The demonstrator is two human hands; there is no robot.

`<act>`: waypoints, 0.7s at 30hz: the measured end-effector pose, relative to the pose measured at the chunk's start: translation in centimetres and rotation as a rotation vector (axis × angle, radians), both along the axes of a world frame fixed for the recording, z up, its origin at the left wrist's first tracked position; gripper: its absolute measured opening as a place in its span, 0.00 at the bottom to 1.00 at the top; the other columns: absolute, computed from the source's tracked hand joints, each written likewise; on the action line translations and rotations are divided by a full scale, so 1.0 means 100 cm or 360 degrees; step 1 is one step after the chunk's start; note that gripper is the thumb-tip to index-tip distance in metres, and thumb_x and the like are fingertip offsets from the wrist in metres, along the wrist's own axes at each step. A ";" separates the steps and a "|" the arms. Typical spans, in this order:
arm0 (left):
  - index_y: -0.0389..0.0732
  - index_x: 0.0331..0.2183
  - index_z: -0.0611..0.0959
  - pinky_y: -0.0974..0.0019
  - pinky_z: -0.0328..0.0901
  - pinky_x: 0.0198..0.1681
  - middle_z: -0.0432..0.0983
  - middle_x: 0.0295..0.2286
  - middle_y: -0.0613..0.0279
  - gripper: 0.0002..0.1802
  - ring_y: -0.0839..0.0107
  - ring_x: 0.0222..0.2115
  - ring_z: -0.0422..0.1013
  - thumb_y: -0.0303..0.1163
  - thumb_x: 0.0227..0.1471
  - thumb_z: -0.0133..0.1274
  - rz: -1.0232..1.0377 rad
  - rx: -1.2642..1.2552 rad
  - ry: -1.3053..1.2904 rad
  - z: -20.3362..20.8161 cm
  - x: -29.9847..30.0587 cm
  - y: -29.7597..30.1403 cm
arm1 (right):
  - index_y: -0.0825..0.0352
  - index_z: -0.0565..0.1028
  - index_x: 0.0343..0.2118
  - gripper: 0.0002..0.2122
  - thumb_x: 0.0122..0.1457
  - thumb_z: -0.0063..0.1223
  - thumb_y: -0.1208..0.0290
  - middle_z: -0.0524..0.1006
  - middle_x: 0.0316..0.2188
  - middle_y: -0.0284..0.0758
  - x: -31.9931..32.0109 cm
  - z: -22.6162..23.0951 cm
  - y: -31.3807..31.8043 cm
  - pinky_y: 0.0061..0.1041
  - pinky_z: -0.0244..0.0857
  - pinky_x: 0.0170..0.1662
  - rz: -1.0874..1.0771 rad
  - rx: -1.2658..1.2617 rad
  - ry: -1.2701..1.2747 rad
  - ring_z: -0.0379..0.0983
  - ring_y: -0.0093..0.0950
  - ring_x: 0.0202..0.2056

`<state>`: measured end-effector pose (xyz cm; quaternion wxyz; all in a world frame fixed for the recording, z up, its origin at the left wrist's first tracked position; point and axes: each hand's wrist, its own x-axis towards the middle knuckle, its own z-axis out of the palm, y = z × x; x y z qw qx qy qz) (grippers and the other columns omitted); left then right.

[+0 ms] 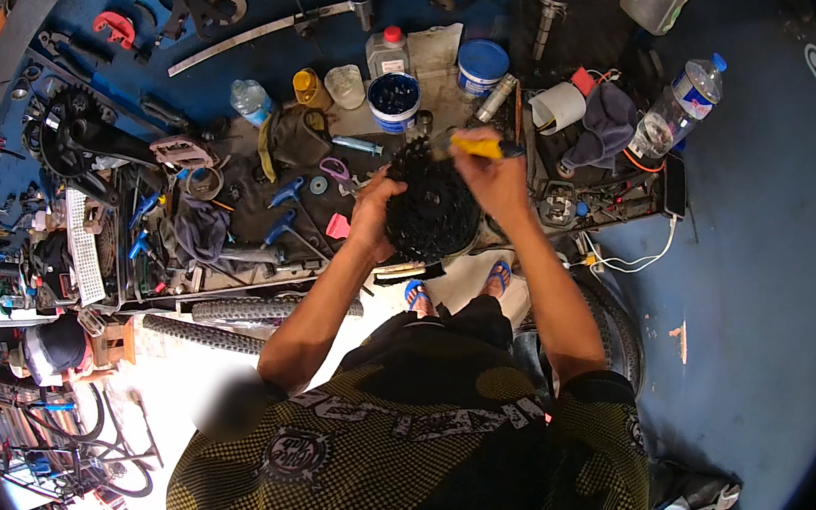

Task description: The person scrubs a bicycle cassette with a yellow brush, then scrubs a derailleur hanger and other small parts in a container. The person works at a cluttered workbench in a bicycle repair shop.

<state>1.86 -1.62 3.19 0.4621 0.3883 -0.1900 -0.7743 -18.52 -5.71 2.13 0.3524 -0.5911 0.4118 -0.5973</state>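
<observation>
A black bicycle cassette (435, 210), round and toothed, is held up in front of me over the near edge of the bench. My left hand (373, 213) grips its left rim, thumb on the face. In my right hand (495, 182) is a yellow-handled brush (477, 148), closed in the fingers. The brush's bristle end reaches the cassette's upper edge; whether the tips press on it I cannot tell. Just beyond stands an open tub of dark contents (392, 100), with a blue-lidded tub (483, 66) to its right.
Blue-handled tools (286, 193), purple-handled scissors (334, 168) and a syringe (356, 145) lie left of the cassette. A crankset (70, 128) is further left. At right are a water bottle (681, 107), grey cloth (601, 126) and phone (674, 187) on a white cable. Tyres (218, 335) lie below the bench edge.
</observation>
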 end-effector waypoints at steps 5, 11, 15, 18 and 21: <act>0.42 0.59 0.76 0.47 0.74 0.55 0.79 0.50 0.53 0.30 0.56 0.50 0.78 0.49 0.62 0.54 0.0034 0.0193 0.0162 -0.031 0.001 -0.004 | 0.68 0.80 0.42 0.09 0.60 0.66 0.78 0.85 0.40 0.35 0.020 0.008 0.024 0.24 0.75 0.47 0.0099 -0.0022 0.0166 0.80 0.20 0.43; 0.44 0.65 0.72 0.45 0.65 0.63 0.73 0.60 0.51 0.49 0.53 0.60 0.71 0.75 0.61 0.41 -0.0082 0.0099 0.0040 -0.001 -0.007 0.001 | 0.68 0.81 0.42 0.09 0.60 0.67 0.76 0.85 0.38 0.36 0.009 0.011 0.006 0.24 0.75 0.44 -0.0078 0.0174 -0.0004 0.81 0.19 0.41; 0.42 0.67 0.68 0.44 0.65 0.63 0.69 0.62 0.48 0.52 0.51 0.61 0.68 0.75 0.59 0.46 0.0031 0.0323 -0.0376 0.018 -0.011 0.000 | 0.68 0.80 0.43 0.08 0.61 0.65 0.79 0.85 0.38 0.36 0.031 0.031 0.050 0.25 0.76 0.45 0.0278 -0.0168 0.0353 0.81 0.21 0.42; 0.43 0.70 0.62 0.44 0.65 0.63 0.66 0.64 0.47 0.50 0.50 0.63 0.66 0.63 0.59 0.56 0.0010 0.0116 -0.0314 0.014 -0.003 0.001 | 0.68 0.80 0.43 0.08 0.62 0.64 0.79 0.85 0.38 0.34 0.022 0.004 0.026 0.24 0.75 0.45 0.0075 0.0181 -0.0262 0.80 0.22 0.42; 0.42 0.71 0.60 0.45 0.66 0.62 0.69 0.62 0.48 0.47 0.51 0.60 0.69 0.41 0.57 0.62 0.0101 -0.0057 -0.0212 0.012 -0.004 0.004 | 0.68 0.78 0.44 0.09 0.63 0.63 0.80 0.82 0.37 0.31 -0.015 -0.013 0.010 0.17 0.70 0.39 -0.0225 0.0290 -0.0031 0.76 0.16 0.36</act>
